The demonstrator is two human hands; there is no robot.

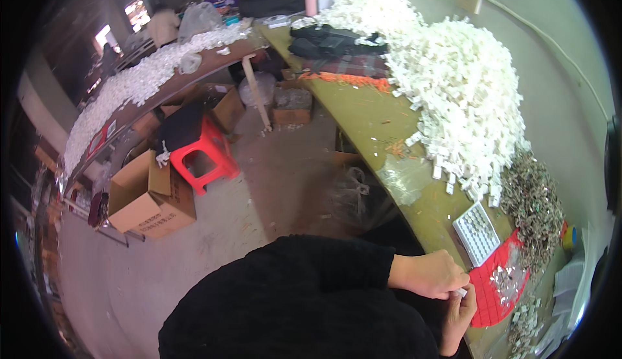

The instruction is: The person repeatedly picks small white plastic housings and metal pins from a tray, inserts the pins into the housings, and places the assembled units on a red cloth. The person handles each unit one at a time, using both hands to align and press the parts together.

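Left grip [433,275] and right grip [460,312] are pinching a small white plastic-looking piece [461,291], likely for steadiness, white rectangular gridded tray [486,254] sitting just beyond, presumably for reach.

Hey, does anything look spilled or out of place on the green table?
Mildly: small orange bits lie scattered on the green tabletop, their colour at odds with the heap of white pieces beside them. A few loose white pieces sit along the heap's near edge.

White piece [461,291], red mat [484,309]
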